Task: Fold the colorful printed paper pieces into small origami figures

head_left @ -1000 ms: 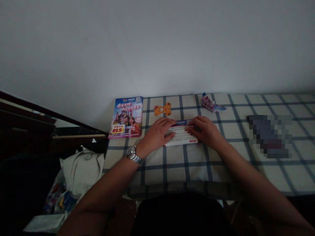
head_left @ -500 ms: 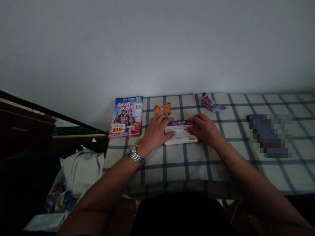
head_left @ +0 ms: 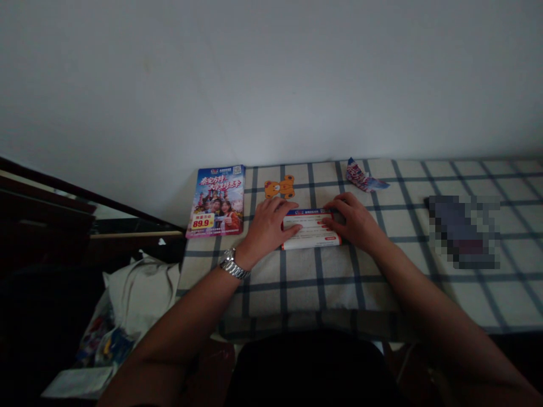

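1. Your L hand [head_left: 266, 229] & R hand [head_left: 354, 223]: apart, both lying flat, palms down, no grip on anything.
2. White printed leaflet [head_left: 311, 238]: lies flat on the checked cloth [head_left: 322, 288], between your hands, long side across. Red & blue band along its far edge, red marks on the face.
3. L fingertips [head_left: 292, 228] rest on the leaflet's L half; R fingertips [head_left: 326, 224] rest on its R end.
4. Steel wristwatch [head_left: 231, 264] on your L wrist.
5. Past your L hand: glossy brochure [head_left: 215, 200] w/ "89.9" price tag, near the cloth's L edge. Orange bear cutout [head_left: 280, 187] just beyond the leaflet.
6. Past your R hand: folded printed paper scrap [head_left: 362, 178] near the wall. Further R, pixelated object [head_left: 462, 232], can't tell what it is.
7. Low L, off the cloth: pale fabric bundle [head_left: 142, 297].
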`<action>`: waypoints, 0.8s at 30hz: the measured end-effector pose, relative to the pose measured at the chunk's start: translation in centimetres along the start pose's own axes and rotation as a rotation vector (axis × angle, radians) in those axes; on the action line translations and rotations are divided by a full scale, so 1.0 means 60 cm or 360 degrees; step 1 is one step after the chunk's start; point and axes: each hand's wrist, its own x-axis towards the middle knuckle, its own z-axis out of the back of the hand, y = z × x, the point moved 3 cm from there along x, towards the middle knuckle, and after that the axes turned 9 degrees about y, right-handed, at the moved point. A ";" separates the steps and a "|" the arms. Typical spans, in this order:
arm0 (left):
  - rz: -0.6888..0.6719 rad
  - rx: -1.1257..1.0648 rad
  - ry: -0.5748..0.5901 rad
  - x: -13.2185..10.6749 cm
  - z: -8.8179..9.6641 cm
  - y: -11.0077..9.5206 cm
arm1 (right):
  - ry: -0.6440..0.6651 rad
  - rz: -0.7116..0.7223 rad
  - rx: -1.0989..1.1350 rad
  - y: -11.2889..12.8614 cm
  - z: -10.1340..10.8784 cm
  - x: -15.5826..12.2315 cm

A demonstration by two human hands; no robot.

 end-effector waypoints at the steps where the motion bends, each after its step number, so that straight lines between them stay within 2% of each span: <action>1: -0.0001 -0.0002 0.0001 0.000 0.000 0.000 | 0.0000 0.0003 0.0006 0.001 0.001 0.000; 24: 0.0034 -0.0122 -0.0046 0.005 -0.002 0.015 | -0.0088 -0.0089 0.0055 0.006 0.003 0.006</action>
